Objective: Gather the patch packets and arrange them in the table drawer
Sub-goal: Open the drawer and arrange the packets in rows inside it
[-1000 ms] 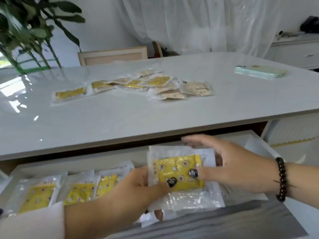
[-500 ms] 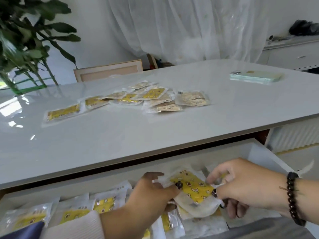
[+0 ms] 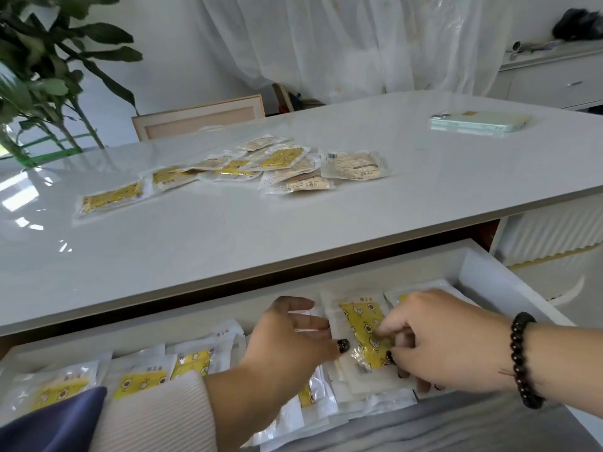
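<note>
My left hand (image 3: pixel 287 347) covers the packets beneath it in the drawer (image 3: pixel 483 275); how many lie there cannot be told. My right hand (image 3: pixel 447 344) hides the lower right corner of the yellow packet (image 3: pixel 360 334) and most of the packet behind it (image 3: pixel 399 296). My left sleeve (image 3: pixel 153 415) runs off the bottom edge. The printing on the loose packets on the table (image 3: pixel 287 168) is too small to read. The plant (image 3: pixel 49 66) is cut off at the left and top edges
</note>
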A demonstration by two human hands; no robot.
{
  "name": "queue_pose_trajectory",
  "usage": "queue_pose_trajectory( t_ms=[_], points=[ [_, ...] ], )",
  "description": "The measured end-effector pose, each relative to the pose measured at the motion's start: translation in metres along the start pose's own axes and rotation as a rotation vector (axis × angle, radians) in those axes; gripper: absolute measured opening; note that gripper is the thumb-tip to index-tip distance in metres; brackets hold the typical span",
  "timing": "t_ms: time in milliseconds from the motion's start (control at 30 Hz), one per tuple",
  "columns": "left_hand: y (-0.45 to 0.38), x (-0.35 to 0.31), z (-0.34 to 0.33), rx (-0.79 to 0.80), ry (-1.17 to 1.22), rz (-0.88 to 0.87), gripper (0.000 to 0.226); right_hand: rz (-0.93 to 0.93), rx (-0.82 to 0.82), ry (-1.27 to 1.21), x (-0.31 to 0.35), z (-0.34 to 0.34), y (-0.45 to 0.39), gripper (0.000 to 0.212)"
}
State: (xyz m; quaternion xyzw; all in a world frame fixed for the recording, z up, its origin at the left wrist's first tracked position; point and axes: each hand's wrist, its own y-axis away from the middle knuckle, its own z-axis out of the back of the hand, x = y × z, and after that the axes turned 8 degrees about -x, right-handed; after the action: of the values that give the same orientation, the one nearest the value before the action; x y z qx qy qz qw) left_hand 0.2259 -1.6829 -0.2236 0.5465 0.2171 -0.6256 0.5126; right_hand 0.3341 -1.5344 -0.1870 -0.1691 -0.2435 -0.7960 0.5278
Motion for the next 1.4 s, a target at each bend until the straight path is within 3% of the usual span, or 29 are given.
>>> queue_pose_trajectory(
  t_ms=[133,400,667,800,933,1067,1133,1267,1333,1400],
  points=[
    [-0.001,0.0,0.0,-0.012,-0.027,0.029,0.041,0.137,-0.021,0.069,0.002,-0.005,0.002,0.031],
    [0.002,-0.017,0.027,-0.001,-0.018,0.011,0.029,0.17,-0.086,0.028,-0.002,-0.001,0.003,0.034],
    [0.017,-0.055,0.041,0.275,-0.232,-0.074,0.011,0.204,-0.189,0.052,0.003,0.003,0.001,0.023],
    [0.025,-0.085,0.051,0.395,-0.183,-0.255,0.009,0.225,-0.285,-0.126,0.02,0.015,0.006,0.02],
    [0.003,-0.104,0.061,0.173,0.207,-0.227,0.008,0.312,-0.333,-0.493,0.046,0.04,0.014,0.023],
    [-0.039,-0.111,0.059,-0.047,0.474,-0.262,0.011,0.414,-0.466,-0.521,0.066,0.069,-0.007,0.019],
    [-0.059,-0.113,0.057,-0.164,0.384,-0.397,0.012,0.422,-0.608,-0.406,0.07,0.081,-0.035,0.019],
    [-0.089,-0.116,0.056,-0.394,-0.135,-0.774,0.016,0.366,-0.886,-0.116,0.055,0.101,-0.11,0.018],
    [-0.099,-0.118,0.053,-0.414,-0.248,-0.838,0.021,0.302,-0.991,-0.096,0.04,0.104,-0.142,0.018],
    [-0.104,-0.119,0.046,-0.442,-0.314,-0.882,0.026,0.206,-0.991,-0.07,0.026,0.1,-0.165,0.016]
  ],
)
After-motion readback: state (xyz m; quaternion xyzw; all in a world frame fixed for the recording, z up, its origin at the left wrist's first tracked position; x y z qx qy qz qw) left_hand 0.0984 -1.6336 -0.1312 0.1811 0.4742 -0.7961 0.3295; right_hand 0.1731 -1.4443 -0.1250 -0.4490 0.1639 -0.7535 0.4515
